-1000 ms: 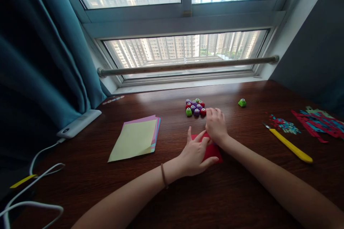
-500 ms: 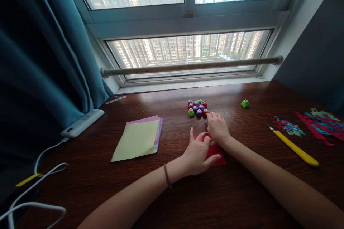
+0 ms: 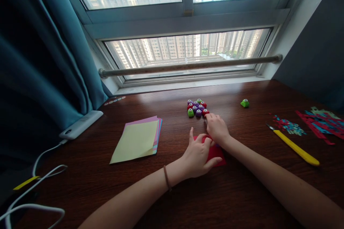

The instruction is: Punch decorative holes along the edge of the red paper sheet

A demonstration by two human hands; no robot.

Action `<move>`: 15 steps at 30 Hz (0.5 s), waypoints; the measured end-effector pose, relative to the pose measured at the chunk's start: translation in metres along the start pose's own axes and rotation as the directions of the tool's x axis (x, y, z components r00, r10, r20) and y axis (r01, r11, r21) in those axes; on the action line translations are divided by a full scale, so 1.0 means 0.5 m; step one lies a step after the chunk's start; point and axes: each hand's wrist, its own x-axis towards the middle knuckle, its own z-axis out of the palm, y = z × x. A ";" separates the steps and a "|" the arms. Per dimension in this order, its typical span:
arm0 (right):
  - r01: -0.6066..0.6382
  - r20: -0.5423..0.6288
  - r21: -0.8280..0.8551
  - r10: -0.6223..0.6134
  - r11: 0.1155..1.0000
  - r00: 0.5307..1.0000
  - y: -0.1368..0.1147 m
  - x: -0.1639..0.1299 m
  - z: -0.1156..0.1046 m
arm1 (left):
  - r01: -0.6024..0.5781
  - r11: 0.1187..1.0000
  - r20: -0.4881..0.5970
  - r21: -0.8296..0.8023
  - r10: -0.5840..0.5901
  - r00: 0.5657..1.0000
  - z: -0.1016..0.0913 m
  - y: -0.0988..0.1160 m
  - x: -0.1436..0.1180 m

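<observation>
- Head view, hands: left hand (image 3: 197, 155) lies flat, fingers spread, pressing the red paper (image 3: 216, 153) onto the worktop (image 3: 242, 193); right hand (image 3: 217, 128) rests curled on the paper's far edge; whether that grip pinches it cannot be told.
- Red paper: one sheet, directly beneath both hands, mostly covered.
- Small punches (image 3: 197, 107): cluster of roughly nine, just beyond the right hand; one green punch (image 3: 244, 103) apart.
- One paper stack (image 3: 138, 139), left; one yellow knife (image 3: 295, 147), right.
</observation>
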 end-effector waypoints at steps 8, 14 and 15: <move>-0.002 0.033 0.238 -0.006 0.971 0.999 0.024 0.011 0.011 | -0.061 0.997 -0.004 -0.037 0.061 0.998 0.010 -0.002 -0.007; 0.044 0.049 0.578 -0.088 0.815 0.995 0.057 0.010 -0.006 | -0.057 0.997 0.038 -0.045 0.059 0.998 0.009 0.000 -0.008; 0.049 0.061 0.631 -0.113 0.774 0.992 0.068 0.004 -0.011 | -0.055 0.997 0.045 -0.054 0.058 0.997 0.008 0.000 -0.008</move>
